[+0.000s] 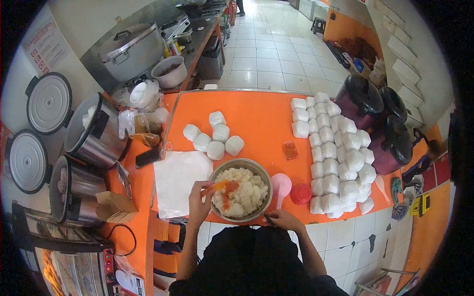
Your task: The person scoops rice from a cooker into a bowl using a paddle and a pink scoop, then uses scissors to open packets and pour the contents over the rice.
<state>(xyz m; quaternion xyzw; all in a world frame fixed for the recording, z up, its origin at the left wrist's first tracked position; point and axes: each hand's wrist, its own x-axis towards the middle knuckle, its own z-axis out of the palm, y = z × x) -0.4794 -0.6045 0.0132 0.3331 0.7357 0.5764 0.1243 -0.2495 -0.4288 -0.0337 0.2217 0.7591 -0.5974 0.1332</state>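
A metal bowl (269, 196) of white rice (244, 195) stands near the front edge of the orange table (256, 113). Orange-red sauce lies on the rice. My left hand (200, 197) is over the bowl's left rim, its fingers closed on a small orange packet (218, 186) above the rice. At the lower right rim, my right hand (284, 220) grips the dark handle of a utensil (268, 218) that reaches into the bowl. White paper sheets (177, 182) lie left of the bowl. To its right are a pink ladle (281, 185) and a red container (301, 194).
Many white wrapped bundles (328, 153) are piled on the right, with several more (220, 132) behind the bowl. A sauce packet (290, 150) lies between. Rice cookers (96, 130) and a phone (147, 157) are left; dark purple pots (359, 101) stand right.
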